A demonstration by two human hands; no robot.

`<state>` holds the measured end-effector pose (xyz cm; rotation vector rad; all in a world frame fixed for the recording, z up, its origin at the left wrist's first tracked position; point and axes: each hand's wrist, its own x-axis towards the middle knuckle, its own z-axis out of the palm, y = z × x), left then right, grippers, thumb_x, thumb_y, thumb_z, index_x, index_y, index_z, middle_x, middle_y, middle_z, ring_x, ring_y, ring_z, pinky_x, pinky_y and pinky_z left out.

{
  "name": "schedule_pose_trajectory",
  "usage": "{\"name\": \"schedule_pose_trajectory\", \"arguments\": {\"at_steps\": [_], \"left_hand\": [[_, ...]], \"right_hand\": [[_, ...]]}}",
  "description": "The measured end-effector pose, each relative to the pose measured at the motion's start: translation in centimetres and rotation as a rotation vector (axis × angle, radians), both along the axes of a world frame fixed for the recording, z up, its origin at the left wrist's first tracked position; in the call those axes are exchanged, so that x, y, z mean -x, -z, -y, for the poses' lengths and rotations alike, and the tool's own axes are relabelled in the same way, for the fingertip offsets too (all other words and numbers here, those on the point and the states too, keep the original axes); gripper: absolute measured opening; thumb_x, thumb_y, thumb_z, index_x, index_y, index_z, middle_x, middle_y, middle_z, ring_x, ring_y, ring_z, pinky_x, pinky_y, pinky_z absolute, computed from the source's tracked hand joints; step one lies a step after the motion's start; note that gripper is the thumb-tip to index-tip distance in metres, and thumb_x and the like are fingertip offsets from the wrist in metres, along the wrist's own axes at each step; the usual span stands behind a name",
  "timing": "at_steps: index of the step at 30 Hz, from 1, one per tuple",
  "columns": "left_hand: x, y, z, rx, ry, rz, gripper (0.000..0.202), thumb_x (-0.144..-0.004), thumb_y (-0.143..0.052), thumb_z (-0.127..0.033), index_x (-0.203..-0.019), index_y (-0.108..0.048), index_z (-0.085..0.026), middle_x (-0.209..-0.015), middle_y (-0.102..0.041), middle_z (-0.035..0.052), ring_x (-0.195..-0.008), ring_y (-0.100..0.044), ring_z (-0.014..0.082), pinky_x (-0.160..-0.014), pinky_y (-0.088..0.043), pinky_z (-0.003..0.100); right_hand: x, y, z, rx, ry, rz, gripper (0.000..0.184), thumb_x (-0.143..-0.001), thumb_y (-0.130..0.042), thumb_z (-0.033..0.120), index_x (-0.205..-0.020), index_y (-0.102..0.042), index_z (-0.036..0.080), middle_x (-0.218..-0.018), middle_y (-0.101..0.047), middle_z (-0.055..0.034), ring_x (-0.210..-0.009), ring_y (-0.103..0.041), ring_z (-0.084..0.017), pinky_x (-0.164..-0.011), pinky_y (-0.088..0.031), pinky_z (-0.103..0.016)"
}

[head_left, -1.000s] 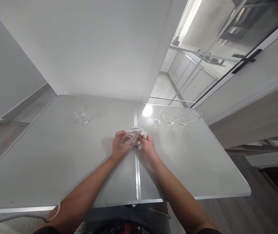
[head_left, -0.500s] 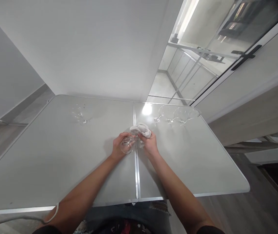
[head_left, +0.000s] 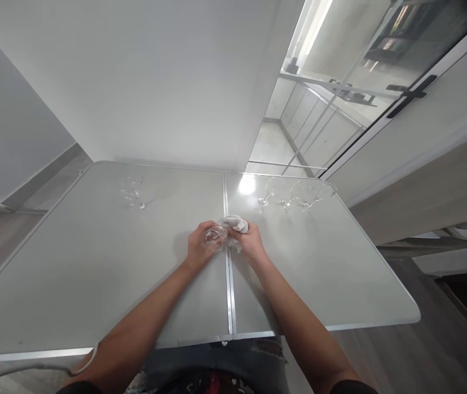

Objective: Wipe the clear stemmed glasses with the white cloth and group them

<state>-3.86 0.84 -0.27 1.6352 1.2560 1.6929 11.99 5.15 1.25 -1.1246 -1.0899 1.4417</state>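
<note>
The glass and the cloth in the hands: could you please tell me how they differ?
The glass is clear; the cloth is white and opaque. The glass has a round bowl; the cloth is bunched up. The left hand holds the glass; the right hand holds the cloth. Both are close together over the table.

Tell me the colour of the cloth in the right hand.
White: the cloth in the right hand shows best in the head view.
</note>
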Motion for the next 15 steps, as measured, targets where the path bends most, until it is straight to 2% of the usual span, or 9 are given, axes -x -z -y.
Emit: {"name": "schedule_pose_trajectory", "arguments": {"at_steps": [3,6,10,12,14,15], "left_hand": [[-0.1,-0.4,0.0,0.040,-0.030,0.066,0.036,-0.080,-0.081,-0.033,-0.107,-0.060,-0.021,-0.094,-0.070,0.0029,-0.082,-0.074,0.0175,-0.069,-0.064,0.029],[-0.2,-0.6,-0.2,0.086,-0.081,0.092,0.039,-0.080,-0.081,-0.036,-0.109,-0.059,-0.022,-0.092,-0.072,0.0029,-0.084,-0.074,0.0180,-0.075,-0.064,0.032],[-0.1,-0.7,-0.7,0.117,-0.179,0.093,0.046,-0.078,-0.082,-0.036,-0.115,-0.058,-0.024,-0.094,-0.072,0.0024,-0.089,-0.074,0.0181,-0.082,-0.063,0.035],[0.1,-0.9,-0.8,0.131,-0.210,0.083,0.046,-0.077,-0.083,-0.034,-0.115,-0.058,-0.024,-0.094,-0.073,0.0026,-0.088,-0.073,0.0179,-0.081,-0.063,0.033],[0.2,-1.0,-0.8,0.147,-0.223,0.071,0.048,-0.076,-0.084,-0.034,-0.115,-0.059,-0.024,-0.094,-0.074,0.0030,-0.088,-0.074,0.0184,-0.079,-0.063,0.033],[0.2,-1.1,-0.8,0.159,-0.225,0.067,0.049,-0.074,-0.084,-0.034,-0.115,-0.060,-0.024,-0.094,-0.074,0.0029,-0.087,-0.074,0.0188,-0.078,-0.062,0.033]], "right_hand": [[-0.6,-0.5,-0.2,-0.026,0.051,0.064,0.033,-0.061,-0.087,0.034,-0.084,-0.072,0.015,-0.077,-0.067,-0.0022,-0.069,-0.058,-0.016,-0.064,-0.047,-0.028],[-1.3,-1.2,-0.4,-0.152,0.070,0.200,0.026,-0.066,-0.083,0.032,-0.079,-0.066,0.018,-0.076,-0.061,0.0016,-0.067,-0.053,-0.014,-0.062,-0.044,-0.025],[-1.6,-2.7,0.2,-0.390,0.019,0.298,0.017,-0.080,-0.074,0.034,-0.073,-0.067,0.020,-0.097,-0.065,-0.0045,-0.083,-0.060,-0.018,-0.077,-0.049,-0.029],[-1.5,-3.3,0.7,-0.475,-0.041,0.301,0.019,-0.085,-0.068,0.033,-0.070,-0.068,0.021,-0.097,-0.068,-0.0067,-0.087,-0.063,-0.020,-0.082,-0.049,-0.031],[-1.3,-3.5,1.1,-0.487,-0.099,0.309,0.009,-0.082,-0.067,0.026,-0.086,-0.074,0.023,-0.095,-0.070,-0.0048,-0.078,-0.062,-0.018,-0.078,-0.050,-0.031],[-1.2,-3.4,1.2,-0.482,-0.138,0.321,0.023,-0.079,-0.066,0.023,-0.100,-0.075,0.024,-0.095,-0.071,-0.0031,-0.073,-0.062,-0.017,-0.075,-0.049,-0.030]]}}
